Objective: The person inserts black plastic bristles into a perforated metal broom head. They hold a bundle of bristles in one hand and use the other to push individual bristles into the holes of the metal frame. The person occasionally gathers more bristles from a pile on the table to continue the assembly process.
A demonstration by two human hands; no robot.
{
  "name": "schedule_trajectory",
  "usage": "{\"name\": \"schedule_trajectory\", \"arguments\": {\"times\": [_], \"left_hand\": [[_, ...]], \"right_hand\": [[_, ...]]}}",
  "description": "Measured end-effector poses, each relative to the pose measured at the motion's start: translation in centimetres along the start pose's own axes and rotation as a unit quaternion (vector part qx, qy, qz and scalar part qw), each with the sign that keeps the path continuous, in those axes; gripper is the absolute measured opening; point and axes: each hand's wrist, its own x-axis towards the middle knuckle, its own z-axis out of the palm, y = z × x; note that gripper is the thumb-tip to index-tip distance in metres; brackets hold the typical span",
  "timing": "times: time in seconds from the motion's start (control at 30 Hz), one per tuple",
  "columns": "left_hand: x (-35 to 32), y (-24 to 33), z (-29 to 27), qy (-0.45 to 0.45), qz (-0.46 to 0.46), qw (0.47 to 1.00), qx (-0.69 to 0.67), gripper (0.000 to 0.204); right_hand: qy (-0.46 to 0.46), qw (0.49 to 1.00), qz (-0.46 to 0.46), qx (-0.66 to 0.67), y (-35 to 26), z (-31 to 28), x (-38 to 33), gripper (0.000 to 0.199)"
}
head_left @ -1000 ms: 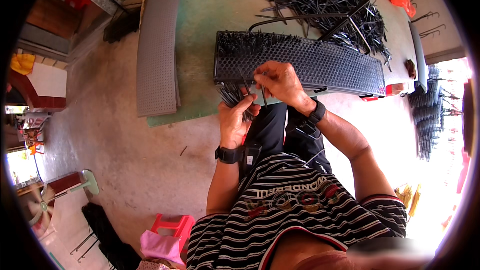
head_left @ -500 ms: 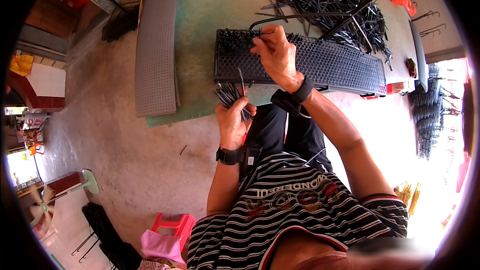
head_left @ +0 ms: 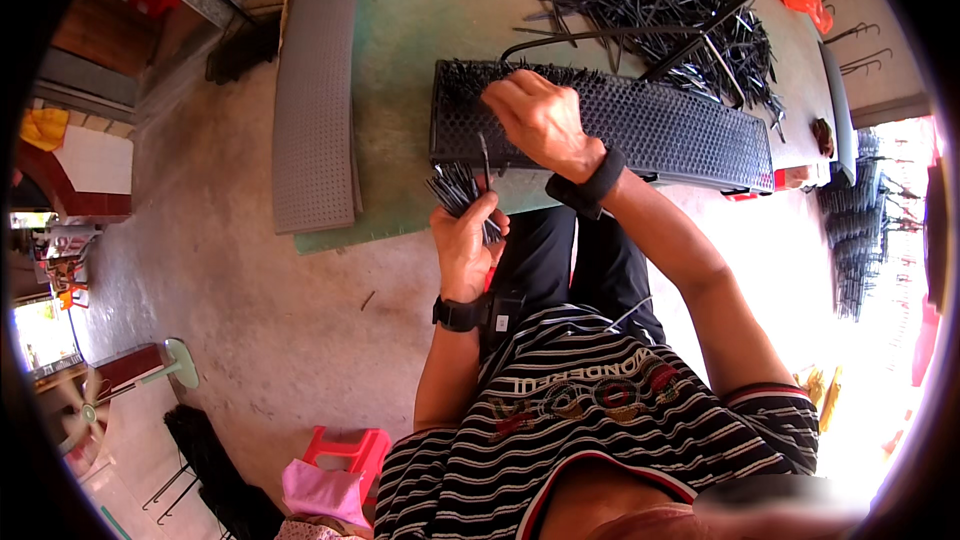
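Observation:
My left hand [head_left: 465, 240] grips a bundle of thin black sticks [head_left: 458, 188] just below the table's near edge. My right hand [head_left: 540, 120] rests on the left part of a long black perforated panel [head_left: 660, 130] lying across the green table top [head_left: 420, 30], fingers pinched together at the panel's holes where short sticks stand up. Whether a stick is between those fingers is hidden. Both wrists carry black bands.
A large loose heap of black sticks [head_left: 660, 10] lies behind the panel. A grey perforated panel [head_left: 315, 100] lies at the table's left. Stacked dark panels [head_left: 855, 230] stand at the right. A red stool [head_left: 345, 450] sits on the concrete floor.
My right hand went from the bundle at my left hand up onto the black panel's left part. The left hand stayed put with the bundle.

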Motion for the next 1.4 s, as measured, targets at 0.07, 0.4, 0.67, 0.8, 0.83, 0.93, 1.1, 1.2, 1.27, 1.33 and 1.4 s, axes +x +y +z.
{"name": "schedule_trajectory", "arguments": {"times": [0.07,0.4,0.67,0.8,0.83,0.93,1.1,1.2,1.27,1.33,1.4], "left_hand": [[0.3,0.0,-0.1,-0.006,-0.007,1.0,0.009,0.014],[-0.3,0.1,1.6,-0.025,-0.007,0.999,-0.035,0.021],[0.1,0.2,0.4,-0.018,-0.042,0.998,-0.032,0.022],[0.0,0.1,0.7,-0.006,-0.036,0.999,-0.036,0.023],[0.0,0.1,0.8,-0.004,-0.034,0.999,-0.031,0.023],[0.0,0.1,0.8,-0.005,-0.023,0.999,-0.021,0.024],[-0.2,-0.1,1.0,-0.011,0.002,1.0,-0.001,0.02],[0.2,-0.5,1.2,-0.027,0.01,0.999,0.023,0.019],[0.2,-0.9,1.6,-0.042,0.003,0.998,0.042,0.017],[0.1,-0.8,1.9,-0.05,-0.015,0.999,-0.001,0.017],[0.0,-0.8,1.9,-0.049,-0.028,0.998,-0.019,0.018]], "right_hand": [[-0.03,0.989,0.135,0.057,-0.8,-0.8,-0.2,0.011],[0.02,0.881,0.35,0.318,-0.9,-2.8,0.2,0.015],[0.066,0.939,0.243,0.236,-0.4,-1.2,-0.4,0.015],[0.045,0.95,0.221,0.215,0.0,-0.2,-1.1,0.013],[0.034,0.955,0.212,0.204,0.3,0.1,-1.4,0.013],[-0.013,0.993,0.096,0.066,0.9,0.3,-1.4,0.009],[-0.043,0.99,0.134,0.004,-0.7,-1.2,-1.4,0.012],[-0.182,0.948,0.221,0.135,-1.8,-2.1,-2.1,0.021],[-0.218,0.919,0.261,0.199,-1.2,-1.8,-3.3,0.022],[-0.201,0.884,0.337,0.254,-0.9,-2.1,-3.5,0.021],[-0.187,0.819,0.425,0.336,-0.8,-2.8,-3.3,0.019]]}}
